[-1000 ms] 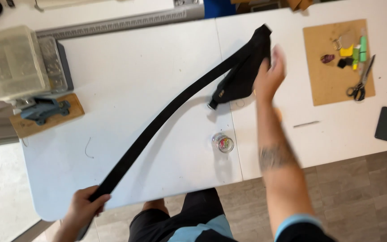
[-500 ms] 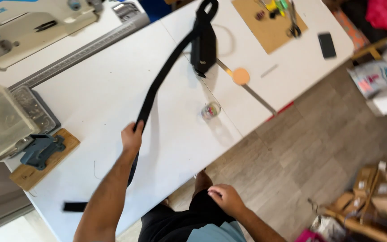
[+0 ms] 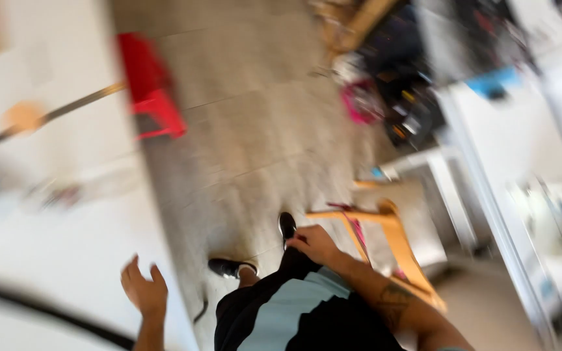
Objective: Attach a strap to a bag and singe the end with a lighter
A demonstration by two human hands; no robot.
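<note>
Head view: the camera has swung hard to the right since half a second ago, so the white table (image 3: pixel 47 260) that filled the frame now takes only the left side, and grey floor (image 3: pixel 255 143) fills the middle. Everything is smeared by the motion.

The left hand (image 3: pixel 143 291), which was gripping the black strap half a second ago, has let it go: it now hovers open at the lower left over the table's edge, fingers spread and holding nothing. The black strap (image 3: pixel 40 311) lies as a dark band across the table at the bottom left, just left of that hand and apart from it. The right hand (image 3: pixel 315 243) rests at lower centre against the dark shorts on the thigh, as before, fingers loosely curled; whether they pinch the cloth cannot be told through the blur. So the strap is out of both hands and the body is turning away from the table.

Around: a red object (image 3: pixel 151 91) stands at the table's edge at upper left, a wooden stool (image 3: pixel 391 240) sits just right of the legs, and a blurred heap of clutter (image 3: pixel 385 97) fills the upper right. The stool stands closest to the feet.
</note>
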